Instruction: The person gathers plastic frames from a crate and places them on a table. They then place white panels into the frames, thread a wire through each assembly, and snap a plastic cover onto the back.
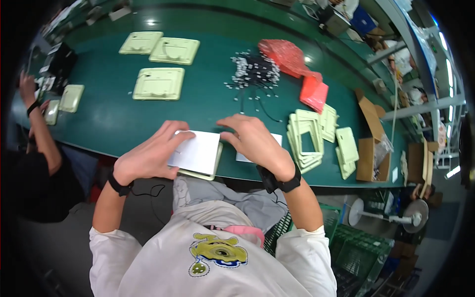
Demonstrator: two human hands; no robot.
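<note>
In front of me, a thin white rectangular panel (202,148) lies over a pale green frame (216,167), whose edge shows along the panel's right and lower sides. My left hand (151,152) grips the panel's left side, fingertips on its top and thumb at the lower corner. Just off the panel's upper right corner, my right hand (253,139) hovers with fingers and thumb apart and nothing visible in them. Beneath that hand, partly hidden by it, lies a second white piece (276,140). Both wrists wear black bands.
Pale green housings (159,83) lie at the far left of the green table (208,104). Beyond my right hand are a pile of short dark cables (255,69), red plastic bags (284,55), stacked green frames (303,136) and an open carton (372,158). A co-worker's arm (43,131) reaches in at left.
</note>
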